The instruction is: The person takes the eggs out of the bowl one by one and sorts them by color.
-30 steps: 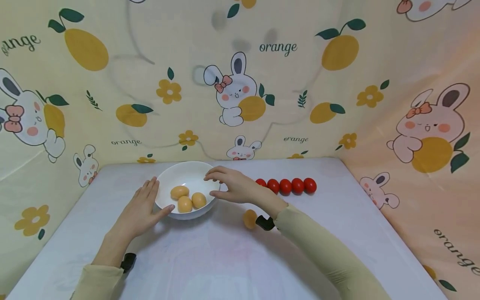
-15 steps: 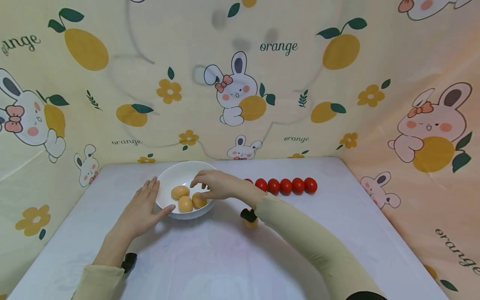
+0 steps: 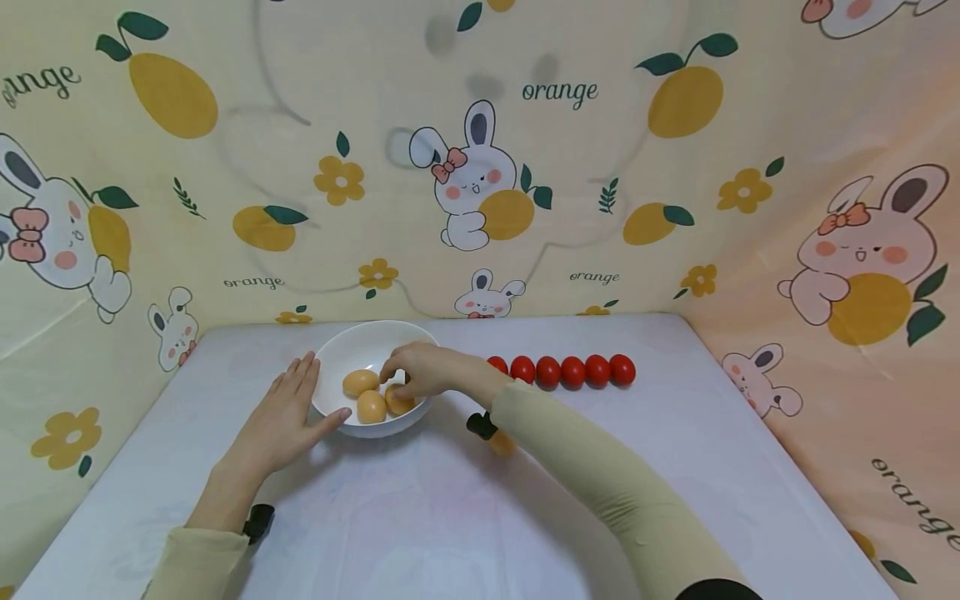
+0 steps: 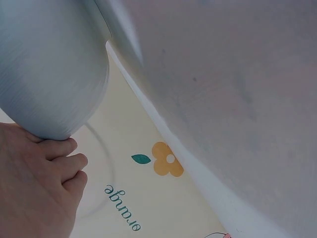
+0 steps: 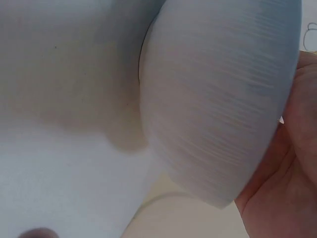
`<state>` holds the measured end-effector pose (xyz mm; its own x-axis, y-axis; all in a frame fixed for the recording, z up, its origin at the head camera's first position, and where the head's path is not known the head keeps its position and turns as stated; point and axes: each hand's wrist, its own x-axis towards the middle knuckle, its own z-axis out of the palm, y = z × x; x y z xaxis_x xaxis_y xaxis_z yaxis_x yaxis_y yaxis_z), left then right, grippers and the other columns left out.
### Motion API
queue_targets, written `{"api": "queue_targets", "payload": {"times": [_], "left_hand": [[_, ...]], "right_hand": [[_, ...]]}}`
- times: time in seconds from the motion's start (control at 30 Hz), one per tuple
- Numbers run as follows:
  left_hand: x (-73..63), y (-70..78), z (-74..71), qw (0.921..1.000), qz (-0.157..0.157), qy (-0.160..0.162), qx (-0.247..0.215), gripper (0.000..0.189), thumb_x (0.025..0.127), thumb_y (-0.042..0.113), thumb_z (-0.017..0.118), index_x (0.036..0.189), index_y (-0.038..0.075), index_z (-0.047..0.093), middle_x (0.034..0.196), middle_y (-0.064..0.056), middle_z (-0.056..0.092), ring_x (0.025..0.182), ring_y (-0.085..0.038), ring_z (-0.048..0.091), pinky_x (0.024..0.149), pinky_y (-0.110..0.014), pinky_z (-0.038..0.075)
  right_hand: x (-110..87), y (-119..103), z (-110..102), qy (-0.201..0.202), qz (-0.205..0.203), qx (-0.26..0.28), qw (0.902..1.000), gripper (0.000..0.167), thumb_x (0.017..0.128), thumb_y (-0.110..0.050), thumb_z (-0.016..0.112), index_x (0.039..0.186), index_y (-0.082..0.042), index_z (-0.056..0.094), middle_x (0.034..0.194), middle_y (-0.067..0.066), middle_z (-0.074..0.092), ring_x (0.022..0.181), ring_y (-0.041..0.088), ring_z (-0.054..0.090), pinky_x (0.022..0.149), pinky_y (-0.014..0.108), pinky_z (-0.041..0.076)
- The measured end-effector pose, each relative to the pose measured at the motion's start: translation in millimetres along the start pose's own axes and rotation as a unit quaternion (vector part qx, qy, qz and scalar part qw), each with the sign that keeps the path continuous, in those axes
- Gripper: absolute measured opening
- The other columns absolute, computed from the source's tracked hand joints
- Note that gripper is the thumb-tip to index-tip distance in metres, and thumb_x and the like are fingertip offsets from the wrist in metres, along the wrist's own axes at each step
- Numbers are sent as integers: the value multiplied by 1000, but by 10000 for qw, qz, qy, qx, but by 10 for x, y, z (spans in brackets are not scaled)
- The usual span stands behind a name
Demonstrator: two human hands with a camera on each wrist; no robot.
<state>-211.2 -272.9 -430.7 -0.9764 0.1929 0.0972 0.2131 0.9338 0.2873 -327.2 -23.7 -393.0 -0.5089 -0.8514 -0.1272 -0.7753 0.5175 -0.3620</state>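
A white bowl (image 3: 327, 379) stands toward the back of the table with several orange-tan eggs in it. My right hand (image 3: 431, 368) reaches over its right rim, thumb and curled fingers gripping the rightmost egg (image 3: 400, 405); the fingertips are partly hidden. The other eggs beside it are a far one (image 3: 361, 382) and a near one (image 3: 371, 407). Along the bowl's left side lies my left hand (image 3: 277, 423), fingers extended against the outer wall and thumb at the near rim. The left wrist view shows its fingers touching the bowl's wall (image 4: 49, 69).
Right of the bowl, a row of several small red tomatoes (image 3: 573, 372) runs along the back, its left end behind my right forearm. Another orange-tan egg (image 3: 502, 444) lies on the white table (image 3: 420, 517), partly covered by the right wrist's black camera (image 3: 481, 426). A patterned cloth hangs behind.
My right hand has moved left from the bowl's right rim into the bowl, and its fingers have curled in at the rightmost egg. The left hand has stayed in place.
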Motion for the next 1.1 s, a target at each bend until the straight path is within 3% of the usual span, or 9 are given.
{"api": "queue_targets", "payload": {"times": [0.2, 0.4, 0.53, 0.77, 1.1], "left_hand": [[-4, 8, -8, 10000, -10, 11, 18, 108, 99, 68, 53, 159, -14, 17, 168, -33, 13, 155, -52, 12, 126, -65, 14], [-3, -1, 1, 10000, 40, 64, -5, 108, 99, 68, 53, 159, -15, 17, 168, -33, 14, 155, -51, 12, 125, -65, 15], [-5, -7, 8, 9999, 68, 73, -15, 108, 99, 69, 52, 159, -15, 18, 168, -33, 14, 156, -51, 12, 125, -65, 15], [-4, 3, 7, 10000, 5, 41, -32, 110, 98, 71, 51, 159, -14, 17, 168, -32, 14, 156, -51, 12, 126, -65, 14], [-9, 2, -1, 9999, 83, 65, -65, 109, 99, 69, 52, 159, -15, 17, 168, -33, 14, 156, -51, 12, 125, -66, 15]], "right_hand": [[53, 13, 38, -163, 232, 13, 9996, 33, 99, -24, 74, 131, -15, 73, 123, -1, 70, 95, 10, 63, 84, 18, 53], [83, 2, 69, -172, 465, -150, 9987, 36, 96, -28, 76, 131, -18, 74, 116, -7, 71, 104, 11, 60, 99, 24, 48], [89, 2, 94, -139, 559, -92, 9983, 37, 96, -28, 77, 131, -19, 74, 113, -8, 71, 106, 13, 60, 102, 25, 47], [83, 10, 105, -37, 515, -6, 9987, 37, 95, -26, 78, 130, -18, 74, 112, -8, 71, 105, 13, 60, 99, 24, 47], [39, 10, 75, 99, 403, 199, 9989, 39, 96, -22, 77, 134, -16, 72, 119, -1, 69, 95, 9, 62, 84, 16, 52]]}}
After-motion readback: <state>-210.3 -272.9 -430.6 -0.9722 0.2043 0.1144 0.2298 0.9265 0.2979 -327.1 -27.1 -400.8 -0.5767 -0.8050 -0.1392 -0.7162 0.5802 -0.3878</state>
